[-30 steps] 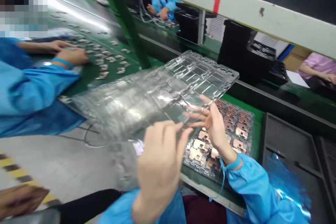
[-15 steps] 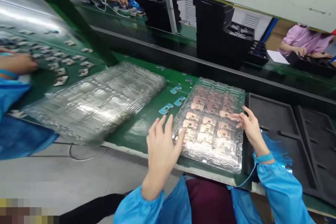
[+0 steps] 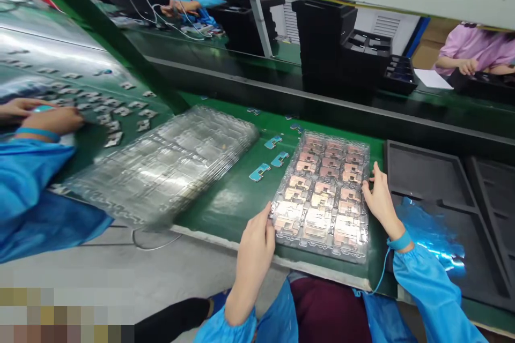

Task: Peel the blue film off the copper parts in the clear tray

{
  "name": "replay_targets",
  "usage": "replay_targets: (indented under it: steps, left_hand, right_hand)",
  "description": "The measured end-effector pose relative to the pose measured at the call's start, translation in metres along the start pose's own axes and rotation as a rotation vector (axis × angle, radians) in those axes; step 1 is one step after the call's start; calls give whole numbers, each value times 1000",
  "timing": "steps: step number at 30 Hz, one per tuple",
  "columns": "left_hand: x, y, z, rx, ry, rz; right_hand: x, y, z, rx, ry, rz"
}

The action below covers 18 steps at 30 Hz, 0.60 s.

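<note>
A clear plastic tray [image 3: 322, 138] lies on the green conveyor belt [image 3: 225, 209] in front of me, its pockets filled with copper-coloured metal parts [image 3: 317, 198]. My left hand [image 3: 255, 249] grips its near left corner, and my right hand [image 3: 380, 198] presses against its right edge. To the left, on the same belt, rests a stack of clear plastic trays [image 3: 161, 166], out of reach of both my hands. Several blue-edged parts [image 3: 259, 172] lie on the belt between that stack and the filled tray.
A co-worker in a blue sleeve [image 3: 32, 193] reaches over rows of small metal parts [image 3: 112, 112] at the left. Black foam trays [image 3: 426, 182] lie to my right, with shiny blue film [image 3: 430, 236] on them. Stacked black trays [image 3: 325, 43] stand behind a dark rail [image 3: 257, 83].
A clear tray held up a second ago now lies on the stack at the left. My hands have come in from spread positions to both sides of the filled tray.
</note>
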<state>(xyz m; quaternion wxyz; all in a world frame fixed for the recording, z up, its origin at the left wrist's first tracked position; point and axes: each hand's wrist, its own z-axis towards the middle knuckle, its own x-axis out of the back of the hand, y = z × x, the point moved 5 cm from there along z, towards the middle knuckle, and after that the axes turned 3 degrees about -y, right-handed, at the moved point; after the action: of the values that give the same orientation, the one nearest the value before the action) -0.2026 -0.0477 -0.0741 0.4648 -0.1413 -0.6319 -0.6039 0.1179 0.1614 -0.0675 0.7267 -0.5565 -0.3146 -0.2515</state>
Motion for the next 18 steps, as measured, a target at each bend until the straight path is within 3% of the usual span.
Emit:
replay_targets:
  steps: [3, 5, 9, 14, 18]
  left_hand:
    - [8, -2, 10, -68, -63, 116]
    - [16, 4, 35, -109, -98, 180]
    - [25, 42, 135, -211, -94, 227]
    - [-3, 91, 267, -297, -163, 167]
    - [-35, 101, 324, -336, -253, 126]
  right_hand:
    - [-2, -7, -1, 51, -43, -56]
    - [-1, -10, -2, 65, -68, -82]
    - [10, -17, -7, 62, -95, -86]
    - [33, -21, -25, 14, -125, 62]
    - [41, -8, -40, -128, -207, 115]
